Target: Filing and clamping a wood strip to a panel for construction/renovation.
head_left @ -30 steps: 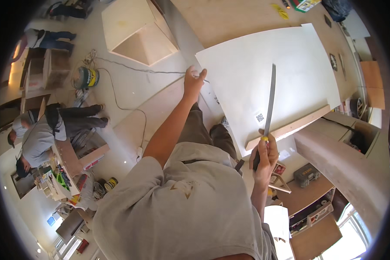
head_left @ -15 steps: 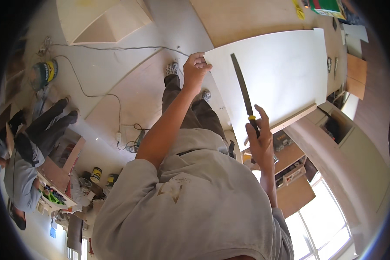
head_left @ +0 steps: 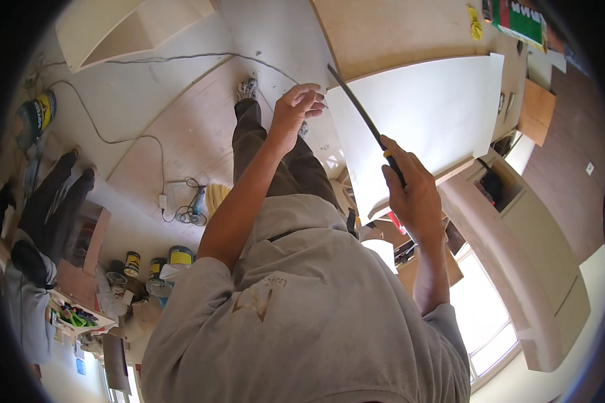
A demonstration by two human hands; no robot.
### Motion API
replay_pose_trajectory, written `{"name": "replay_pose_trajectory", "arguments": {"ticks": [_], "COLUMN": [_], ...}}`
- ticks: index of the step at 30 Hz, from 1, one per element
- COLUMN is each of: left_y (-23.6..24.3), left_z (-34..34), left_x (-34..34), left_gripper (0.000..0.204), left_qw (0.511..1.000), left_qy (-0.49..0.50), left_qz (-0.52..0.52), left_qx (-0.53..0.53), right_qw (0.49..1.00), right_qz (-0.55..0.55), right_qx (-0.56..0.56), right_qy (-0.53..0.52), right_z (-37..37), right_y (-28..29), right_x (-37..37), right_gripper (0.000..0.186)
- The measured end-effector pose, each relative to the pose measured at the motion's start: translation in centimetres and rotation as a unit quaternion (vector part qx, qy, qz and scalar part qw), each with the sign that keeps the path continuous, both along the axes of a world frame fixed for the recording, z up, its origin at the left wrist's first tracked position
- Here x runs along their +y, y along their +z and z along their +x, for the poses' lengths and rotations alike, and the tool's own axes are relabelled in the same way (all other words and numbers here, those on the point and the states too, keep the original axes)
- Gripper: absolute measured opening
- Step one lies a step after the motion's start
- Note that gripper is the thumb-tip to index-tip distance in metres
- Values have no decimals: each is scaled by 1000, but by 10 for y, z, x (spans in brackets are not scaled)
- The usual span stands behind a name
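Note:
A long, narrow dark file (head_left: 357, 107) with a black and yellow handle is in my right hand (head_left: 415, 195), whose fingers wrap round the handle. Its blade slants up and left over a large white panel (head_left: 437, 114), and the tip reaches the panel's far left corner. I cannot tell whether the blade touches the edge. Beside that corner, my left hand (head_left: 298, 114) is raised with its fingers loosely bent and apart, nothing visible in them. A wooden strip (head_left: 454, 170) runs along the panel's near side.
A brown board (head_left: 396, 30) lies beyond the panel. A curved wooden piece (head_left: 124, 30) stands far left, with a cable (head_left: 107, 138) trailing over the floor to a power tool (head_left: 195, 205). Paint buckets (head_left: 37, 117) and another person's legs (head_left: 50, 185) are at left.
My left hand has come off the panel's corner and its fingers have loosened. The file has tilted left, its tip now at the far left corner. The view has shifted slightly.

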State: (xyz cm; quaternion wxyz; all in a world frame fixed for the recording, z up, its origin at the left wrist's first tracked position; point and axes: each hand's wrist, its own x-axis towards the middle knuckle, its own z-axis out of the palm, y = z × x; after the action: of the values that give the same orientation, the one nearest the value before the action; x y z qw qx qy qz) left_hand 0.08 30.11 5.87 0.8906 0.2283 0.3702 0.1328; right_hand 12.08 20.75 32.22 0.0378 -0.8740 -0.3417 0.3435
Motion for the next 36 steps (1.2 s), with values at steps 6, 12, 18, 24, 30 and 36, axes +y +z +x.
{"name": "replay_pose_trajectory", "arguments": {"ticks": [6,12,18,24,30,36], "left_y": [-5,-8,-16,-13,-16,-9], "left_z": [14,22,21,22,13,4], "left_x": [6,15,16,16,24,30], "left_gripper": [44,46,43,42,40,44], "left_qw": [996,995,992,991,989,986], "left_qy": [71,29,12,-18,-20,-4], "left_qz": [-47,-100,-123,-125,-145,-166], "left_qx": [-24,-2,27,38,19,-10], "right_qw": [998,989,979,992,992,974], "right_qz": [-43,-112,-143,-87,-38,-180], "right_qx": [19,21,35,-2,-6,83], "right_qy": [49,95,139,96,116,-105], "right_z": [5,10,2,-3,1,6], "right_y": [9,16,20,20,22,27], "right_x": [32,53,59,61,68,78], "right_gripper": [40,42,50,42,36,32]}}
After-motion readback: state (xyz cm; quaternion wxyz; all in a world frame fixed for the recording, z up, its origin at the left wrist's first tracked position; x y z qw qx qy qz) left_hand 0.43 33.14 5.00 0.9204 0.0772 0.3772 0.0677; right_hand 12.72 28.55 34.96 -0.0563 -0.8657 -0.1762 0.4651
